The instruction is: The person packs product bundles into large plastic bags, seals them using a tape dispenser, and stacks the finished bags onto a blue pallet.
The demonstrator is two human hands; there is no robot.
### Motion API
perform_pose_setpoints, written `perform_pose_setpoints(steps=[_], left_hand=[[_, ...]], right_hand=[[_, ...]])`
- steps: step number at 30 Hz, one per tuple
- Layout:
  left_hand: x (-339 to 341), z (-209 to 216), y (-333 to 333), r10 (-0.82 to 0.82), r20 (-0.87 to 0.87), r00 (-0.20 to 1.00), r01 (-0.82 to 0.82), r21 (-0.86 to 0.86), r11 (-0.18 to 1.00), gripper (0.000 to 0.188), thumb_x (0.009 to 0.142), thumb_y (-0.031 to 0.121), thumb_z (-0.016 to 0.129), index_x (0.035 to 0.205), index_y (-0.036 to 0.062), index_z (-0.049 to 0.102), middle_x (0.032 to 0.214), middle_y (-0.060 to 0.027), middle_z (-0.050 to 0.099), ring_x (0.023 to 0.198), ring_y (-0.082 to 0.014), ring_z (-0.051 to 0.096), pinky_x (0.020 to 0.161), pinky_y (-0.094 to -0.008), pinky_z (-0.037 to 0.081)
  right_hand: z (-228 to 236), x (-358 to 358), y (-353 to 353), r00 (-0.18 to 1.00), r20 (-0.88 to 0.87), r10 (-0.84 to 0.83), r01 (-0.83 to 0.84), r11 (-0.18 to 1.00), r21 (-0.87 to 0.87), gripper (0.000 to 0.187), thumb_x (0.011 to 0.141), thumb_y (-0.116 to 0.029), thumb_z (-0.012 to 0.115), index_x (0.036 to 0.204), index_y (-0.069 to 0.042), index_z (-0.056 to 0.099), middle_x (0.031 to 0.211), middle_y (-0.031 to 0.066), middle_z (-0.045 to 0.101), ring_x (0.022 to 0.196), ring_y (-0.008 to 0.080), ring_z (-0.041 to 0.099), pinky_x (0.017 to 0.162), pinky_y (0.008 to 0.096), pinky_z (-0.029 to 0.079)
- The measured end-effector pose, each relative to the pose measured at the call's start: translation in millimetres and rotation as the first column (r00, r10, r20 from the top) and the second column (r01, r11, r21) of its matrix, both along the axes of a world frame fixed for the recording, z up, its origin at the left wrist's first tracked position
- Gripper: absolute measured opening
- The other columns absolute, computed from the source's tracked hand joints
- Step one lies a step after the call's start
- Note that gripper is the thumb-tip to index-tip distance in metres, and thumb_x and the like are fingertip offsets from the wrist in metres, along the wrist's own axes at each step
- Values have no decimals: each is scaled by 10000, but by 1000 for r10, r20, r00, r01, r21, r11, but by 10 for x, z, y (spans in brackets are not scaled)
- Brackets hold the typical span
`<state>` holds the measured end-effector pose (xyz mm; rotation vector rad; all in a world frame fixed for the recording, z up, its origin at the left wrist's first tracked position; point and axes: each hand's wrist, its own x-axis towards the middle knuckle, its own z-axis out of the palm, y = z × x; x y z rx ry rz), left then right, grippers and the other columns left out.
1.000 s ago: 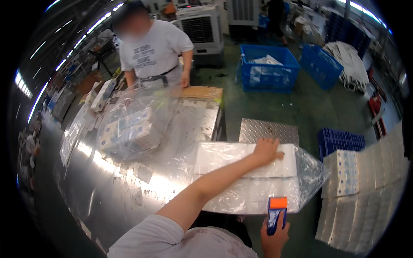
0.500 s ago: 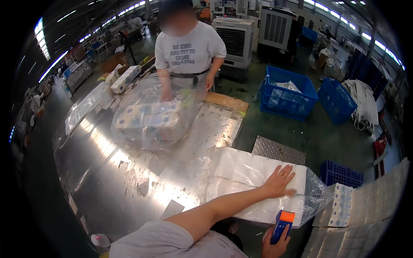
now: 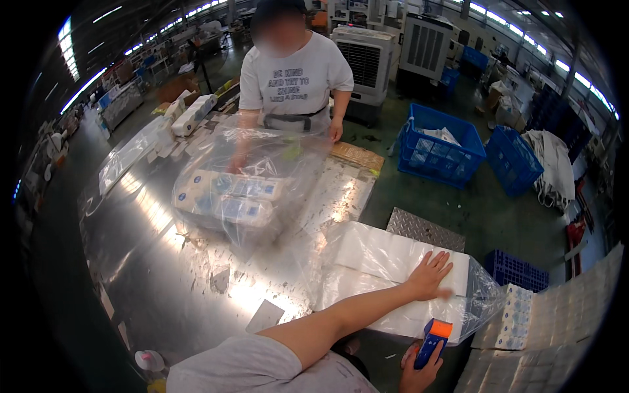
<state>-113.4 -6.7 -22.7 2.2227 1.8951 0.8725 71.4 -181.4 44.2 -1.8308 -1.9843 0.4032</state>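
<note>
My left hand (image 3: 429, 276) lies flat with spread fingers on a clear plastic bag (image 3: 486, 302), pressing on the white packs (image 3: 370, 252) inside it. The bag's gathered end points right, past the packs. Low in the view, beside the bag's near edge, my right hand (image 3: 421, 372) grips a blue-and-orange hand tool (image 3: 432, 340) that looks like a tape dispenser. Its orange end is up, close to the bag. Whether it touches the plastic, I cannot tell.
A co-worker (image 3: 291, 75) stands across the metal table (image 3: 164, 262), one hand at another clear bag of tissue packs (image 3: 246, 190). Blue crates (image 3: 442, 154) stand on the floor at right. Wrapped packs (image 3: 557, 321) are stacked at lower right. A bottle (image 3: 149, 360) is at lower left.
The co-worker's bag has shifted and spread slightly toward me. My left hand keeps its place on the bag, and my right hand with the tool has barely moved.
</note>
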Motion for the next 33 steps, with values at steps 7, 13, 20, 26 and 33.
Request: perform_pose_setpoints(steps=[7, 13, 20, 26, 33], left_hand=[[-24, 51, -33, -22, -31, 999, 21, -38, 999, 890, 764, 657, 484, 1366, 12, 365, 1447, -256, 258, 1375, -347, 196, 1103, -518, 104], [5, 55, -87, -52, -28, 998, 51, -41, 998, 913, 728, 677, 519, 1351, 21, 397, 1433, -261, 282, 1363, -358, 224, 1099, -525, 115], [43, -65, 77, -58, -119, 991, 63, 46, 997, 887, 729, 705, 507, 1342, 69, 433, 1429, -213, 317, 1357, -326, 250, 1087, -535, 142], [-8, 59, -99, -45, -169, 985, 43, -14, 999, 850, 756, 692, 487, 1346, 84, 425, 1438, -200, 308, 1360, -318, 243, 1090, -515, 145], [119, 100, -35, -51, -186, 981, 45, -33, 998, 834, 771, 664, 492, 1347, 67, 416, 1434, -203, 312, 1361, -311, 238, 1096, -510, 131]], right_hand=[[49, -44, -29, 1000, -13, -23, 23, 1000, -12, 727, 769, -447, 650, 1394, -200, 372, 930, 222, 527, 828, 419, 560, 710, 496, 467], [-3, 41, -24, 995, -68, 67, -62, 995, 80, 679, 756, -362, 672, 1354, -151, 431, 895, 196, 521, 767, 392, 574, 654, 466, 484], [-3, 286, -71, 989, -52, 138, -134, 988, 79, 657, 719, -253, 712, 1319, -135, 473, 894, 162, 459, 694, 364, 557, 580, 431, 480], [-30, 559, -535, 983, 20, 184, -184, 983, 0, 686, 679, -226, 732, 1312, -157, 478, 881, 152, 454, 670, 332, 551, 561, 410, 487], [-88, 766, -1202, 997, 53, 48, -46, 998, -35, 648, 663, -200, 725, 1274, -152, 514, 845, 158, 463, 629, 331, 564, 523, 398, 492]])
